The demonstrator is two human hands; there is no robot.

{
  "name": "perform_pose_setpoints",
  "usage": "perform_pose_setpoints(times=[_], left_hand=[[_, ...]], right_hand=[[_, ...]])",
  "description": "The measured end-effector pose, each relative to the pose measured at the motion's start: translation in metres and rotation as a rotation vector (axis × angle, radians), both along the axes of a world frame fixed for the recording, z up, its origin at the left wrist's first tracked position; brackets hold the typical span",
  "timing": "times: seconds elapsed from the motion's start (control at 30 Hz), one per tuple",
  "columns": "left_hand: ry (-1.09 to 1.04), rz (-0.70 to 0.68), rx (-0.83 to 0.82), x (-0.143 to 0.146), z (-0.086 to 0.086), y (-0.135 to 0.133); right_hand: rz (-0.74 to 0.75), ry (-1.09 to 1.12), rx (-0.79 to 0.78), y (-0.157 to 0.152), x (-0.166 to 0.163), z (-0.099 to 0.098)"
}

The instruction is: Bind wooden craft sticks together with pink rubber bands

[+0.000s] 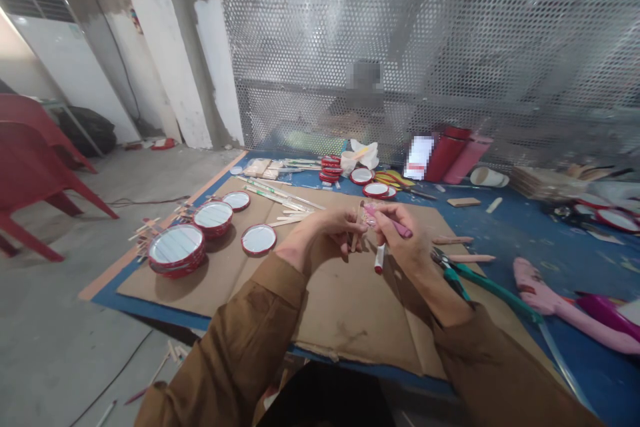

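Over the cardboard sheet, my left hand is closed, pinching a small wooden piece with its fingertips. My right hand grips a pink pen-like tool, its tip close against the wooden piece. The exact contact is partly hidden by my fingers. Just below my right hand, a short white stick with a red end rests on or above the cardboard; I cannot tell which. A red-rimmed round disc lies to the left of my left hand. Thin wooden sticks lie behind it.
Stacked red-rimmed discs with sticks beside them stand at left. Green-handled pliers and a pink glue gun lie at right. A phone and a red bottle stand behind, before a perforated metal panel.
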State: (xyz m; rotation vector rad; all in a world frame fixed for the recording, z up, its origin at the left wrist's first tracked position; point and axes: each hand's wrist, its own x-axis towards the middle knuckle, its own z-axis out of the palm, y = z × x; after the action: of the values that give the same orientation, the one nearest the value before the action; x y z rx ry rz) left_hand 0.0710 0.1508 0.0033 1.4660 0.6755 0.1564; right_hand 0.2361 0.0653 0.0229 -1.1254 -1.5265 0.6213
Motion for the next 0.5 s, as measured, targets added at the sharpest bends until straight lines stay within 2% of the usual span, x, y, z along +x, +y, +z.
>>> perform_pose_setpoints(times=[0.5], left_hand=[[-0.006,0.042,0.029,-0.006,0.006,-0.008]], right_hand=[[0.037,0.038,0.001,0.006,0.0,-0.01]])
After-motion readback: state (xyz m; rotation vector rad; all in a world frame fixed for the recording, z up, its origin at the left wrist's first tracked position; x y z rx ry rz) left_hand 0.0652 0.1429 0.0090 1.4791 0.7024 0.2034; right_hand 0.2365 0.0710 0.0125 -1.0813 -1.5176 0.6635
